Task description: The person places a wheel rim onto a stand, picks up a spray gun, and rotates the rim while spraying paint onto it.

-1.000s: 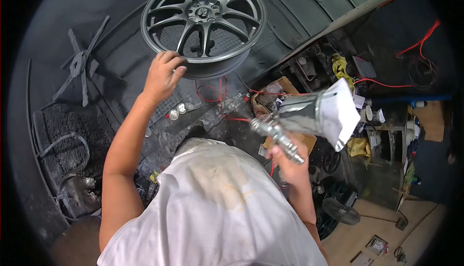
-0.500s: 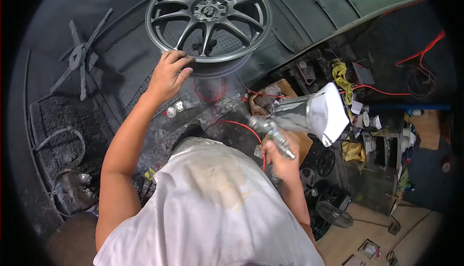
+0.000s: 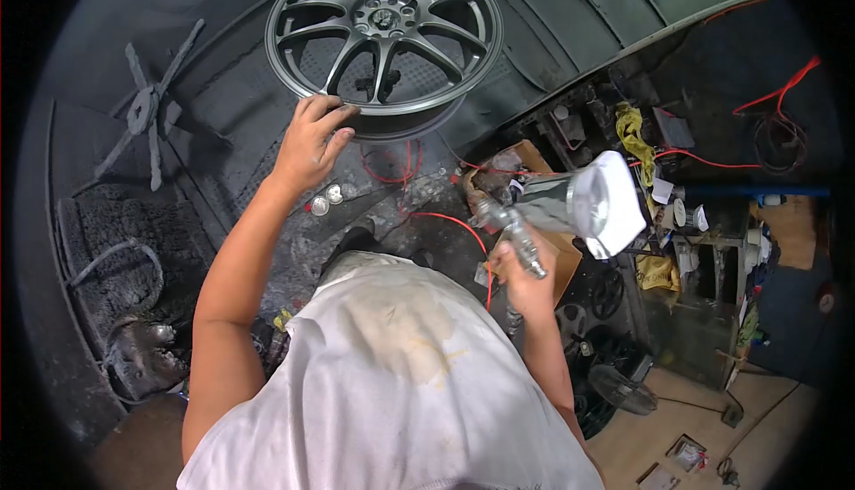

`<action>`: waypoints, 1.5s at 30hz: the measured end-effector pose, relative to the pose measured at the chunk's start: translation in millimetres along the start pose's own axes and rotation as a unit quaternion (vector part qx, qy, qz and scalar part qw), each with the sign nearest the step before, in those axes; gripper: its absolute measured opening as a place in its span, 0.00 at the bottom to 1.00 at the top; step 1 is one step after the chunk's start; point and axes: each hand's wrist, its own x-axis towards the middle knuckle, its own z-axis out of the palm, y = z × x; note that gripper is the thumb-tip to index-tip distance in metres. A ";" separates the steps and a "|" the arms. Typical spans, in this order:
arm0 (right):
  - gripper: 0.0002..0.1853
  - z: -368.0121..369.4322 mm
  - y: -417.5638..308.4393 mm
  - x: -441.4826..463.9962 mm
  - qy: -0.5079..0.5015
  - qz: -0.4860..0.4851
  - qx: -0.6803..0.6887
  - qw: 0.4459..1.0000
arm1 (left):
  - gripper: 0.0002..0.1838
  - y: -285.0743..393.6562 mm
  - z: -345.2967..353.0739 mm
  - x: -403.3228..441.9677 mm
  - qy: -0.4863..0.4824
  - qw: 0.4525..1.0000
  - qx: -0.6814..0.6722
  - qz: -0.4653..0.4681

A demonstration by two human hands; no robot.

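Note:
A dark grey alloy wheel [image 3: 385,44] with slim split spokes lies face up at the top of the view. My left hand [image 3: 313,140] is at its near left edge, fingertips at the outer lip and thumb held apart; whether they press on it I cannot tell. My right hand [image 3: 525,278] is wrapped round the handle of a metal spray gun [image 3: 512,227], off to the right of the wheel and apart from it. The gun's clear paint cup [image 3: 554,203] tilts to the right, with white paper or cloth [image 3: 621,200] round its wide end.
A red hose [image 3: 451,219] runs over the stained floor near my right hand. A dusty cross-shaped stand [image 3: 145,109] is at the left. Cardboard boxes, a yellow cloth [image 3: 633,138], a cluttered cabinet [image 3: 690,334] and a fan [image 3: 622,389] fill the right side.
The spray gun and my right hand have shifted slightly to the right, and the gun has turned a little. My left hand keeps its place at the wheel's edge.

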 end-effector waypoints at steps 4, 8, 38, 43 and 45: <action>0.30 16.5 8.1 -8.0 -0.167 -0.041 0.026 0.985 | 0.20 -2.0 -2.0 -0.8 -0.001 1.000 0.005 0.000; 0.25 9.0 6.6 -7.6 -0.102 -0.032 -0.075 0.991 | 0.18 -16.5 -8.3 -1.6 -0.004 1.000 -0.006 0.007; 0.26 -35.4 -3.1 -19.3 0.026 -0.087 -0.161 0.983 | 0.19 11.4 -0.9 4.1 0.011 1.000 0.028 -0.006; 0.26 -36.4 -13.5 -22.0 0.032 -0.057 -0.065 0.996 | 0.18 5.6 -0.4 -0.1 0.022 0.999 0.024 -0.001; 0.26 -26.7 -17.6 -33.0 -0.035 -0.026 -0.075 0.996 | 0.17 6.4 -2.4 -0.3 0.026 1.000 0.015 -0.002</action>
